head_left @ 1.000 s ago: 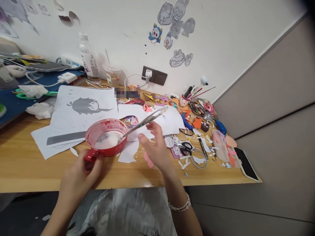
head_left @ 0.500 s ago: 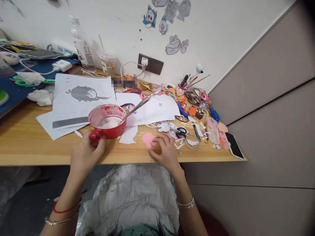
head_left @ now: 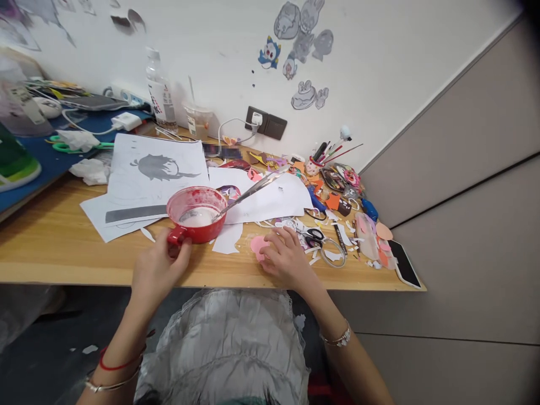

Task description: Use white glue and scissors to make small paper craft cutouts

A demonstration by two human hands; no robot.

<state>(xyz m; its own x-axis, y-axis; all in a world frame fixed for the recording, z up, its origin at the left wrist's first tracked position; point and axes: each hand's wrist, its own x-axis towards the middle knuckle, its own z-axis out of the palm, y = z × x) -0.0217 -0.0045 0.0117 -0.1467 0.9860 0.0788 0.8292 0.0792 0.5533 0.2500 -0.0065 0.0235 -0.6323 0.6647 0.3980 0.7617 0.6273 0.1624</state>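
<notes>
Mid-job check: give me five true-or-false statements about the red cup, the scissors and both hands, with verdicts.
1. The left hand grips the red cup by its handle. True.
2. A metal utensil slants up out of the red cup. True.
3. The scissors lie to the right of the pink cutout. True.
4. The right hand holds the scissors. False: its fingers are at the pink cutout.
5. The red cup is empty. False: white contents show inside.
</notes>
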